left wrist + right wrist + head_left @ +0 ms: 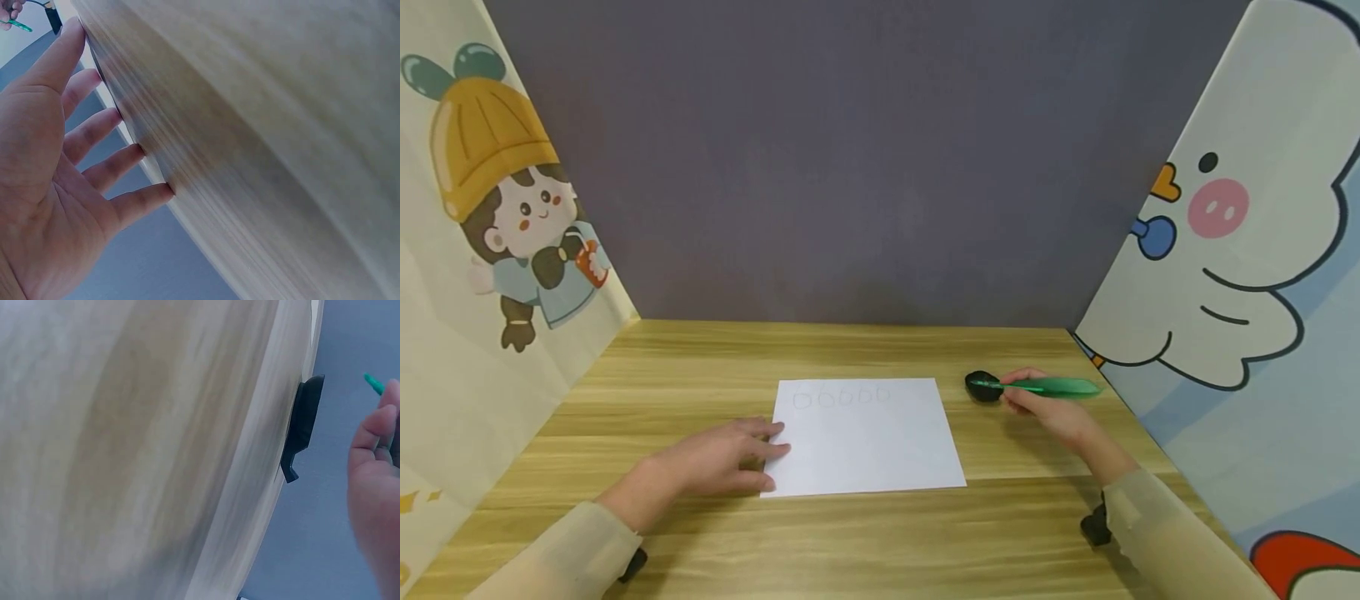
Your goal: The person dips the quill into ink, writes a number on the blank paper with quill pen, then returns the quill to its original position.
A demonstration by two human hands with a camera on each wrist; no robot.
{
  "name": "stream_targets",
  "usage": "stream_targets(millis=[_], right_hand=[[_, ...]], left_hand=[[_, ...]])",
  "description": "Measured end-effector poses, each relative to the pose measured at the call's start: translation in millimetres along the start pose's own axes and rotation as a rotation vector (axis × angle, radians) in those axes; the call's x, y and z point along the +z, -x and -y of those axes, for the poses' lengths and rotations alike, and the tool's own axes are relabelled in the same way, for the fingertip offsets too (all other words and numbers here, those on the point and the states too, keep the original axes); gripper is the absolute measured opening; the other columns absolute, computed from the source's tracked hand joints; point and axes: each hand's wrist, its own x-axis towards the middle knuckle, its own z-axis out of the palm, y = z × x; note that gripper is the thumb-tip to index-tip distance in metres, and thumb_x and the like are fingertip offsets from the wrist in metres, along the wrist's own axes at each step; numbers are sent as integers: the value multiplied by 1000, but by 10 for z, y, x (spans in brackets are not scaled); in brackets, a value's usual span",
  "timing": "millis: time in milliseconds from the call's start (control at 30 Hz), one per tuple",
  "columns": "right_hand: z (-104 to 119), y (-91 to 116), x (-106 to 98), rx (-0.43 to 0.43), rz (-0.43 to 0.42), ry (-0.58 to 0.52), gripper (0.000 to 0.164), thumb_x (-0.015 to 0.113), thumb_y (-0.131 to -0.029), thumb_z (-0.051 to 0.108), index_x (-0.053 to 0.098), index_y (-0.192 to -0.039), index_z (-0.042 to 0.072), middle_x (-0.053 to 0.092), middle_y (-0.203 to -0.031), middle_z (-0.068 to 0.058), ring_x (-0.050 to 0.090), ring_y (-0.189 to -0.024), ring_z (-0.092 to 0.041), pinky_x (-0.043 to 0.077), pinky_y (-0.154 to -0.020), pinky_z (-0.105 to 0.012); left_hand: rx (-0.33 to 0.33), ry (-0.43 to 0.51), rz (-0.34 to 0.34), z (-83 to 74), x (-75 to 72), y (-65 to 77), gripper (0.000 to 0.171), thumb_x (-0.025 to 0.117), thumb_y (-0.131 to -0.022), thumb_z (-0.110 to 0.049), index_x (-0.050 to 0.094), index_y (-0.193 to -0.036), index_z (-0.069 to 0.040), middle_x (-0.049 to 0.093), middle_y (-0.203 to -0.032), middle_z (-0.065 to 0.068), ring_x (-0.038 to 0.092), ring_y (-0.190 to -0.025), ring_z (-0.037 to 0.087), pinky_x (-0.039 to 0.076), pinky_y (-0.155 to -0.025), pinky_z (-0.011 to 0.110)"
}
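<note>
A white sheet of paper [868,446] lies on the table, with several small rounded outlines drawn in a row near its top edge. My left hand [726,457] rests at the sheet's left edge, fingers spread and fairly straight, fingertips on the paper. To the right of the sheet, my right hand [1048,410] pinches a green feather-shaped pen [1067,387] between thumb and fingers. The pen's tip points left and overlaps a small black dish-like holder [982,388] in the head view. From the right wrist, the pen tip [374,383] shows raised above the black holder [303,419].
The wood-grain table [850,546] ends at a dark grey panel [850,167] at the back. Side panels with cartoon pictures, a figure in a yellow hat [497,142] and a white bird [1262,208], stand to the left and right.
</note>
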Motion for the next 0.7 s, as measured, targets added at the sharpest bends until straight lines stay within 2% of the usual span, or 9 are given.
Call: stream_targets(millis=[233, 433, 533, 600, 700], right_hand=[[43, 8, -42, -37, -47, 85, 40, 59, -115, 18, 54, -142, -11, 77, -102, 9, 73, -95, -14, 59, -83, -28], [95, 50, -91, -28, -83, 226, 38, 60, -115, 24, 58, -145, 1, 71, -116, -8, 69, -101, -20, 58, -83, -34], [81, 74, -122, -30, -94, 227, 38, 63, -113, 24, 60, -144, 1, 72, -119, -9, 70, -105, -16, 60, -86, -29], [46, 83, -142, -66, -97, 209, 38, 66, -111, 18, 60, -142, -4, 74, -121, -10, 72, -108, -11, 62, -88, -24], [-25, 92, -167, -130, -111, 203, 36, 70, -107, 8, 62, -138, -9, 77, -126, -18, 74, -110, -3, 62, -89, -17]], left_hand=[[0, 12, -10, -9, -12, -7, 60, 74, -104, -49, 69, -149, -10, 57, -163, 23, 54, -149, 50, 47, -120, 67], [-4, 4, -12, -18, -23, -4, 60, 75, -103, -48, 70, -149, -10, 57, -162, 24, 53, -149, 51, 46, -121, 67], [2, 5, -16, -22, -25, 1, 59, 75, -103, -47, 70, -148, -9, 57, -161, 25, 54, -148, 51, 46, -120, 68], [2, 8, -15, -25, -25, 3, 59, 75, -103, -47, 70, -148, -9, 57, -161, 25, 54, -148, 52, 46, -120, 68], [0, 9, -12, -29, -25, 9, 59, 75, -103, -47, 70, -148, -9, 57, -162, 25, 54, -148, 51, 46, -120, 68]])
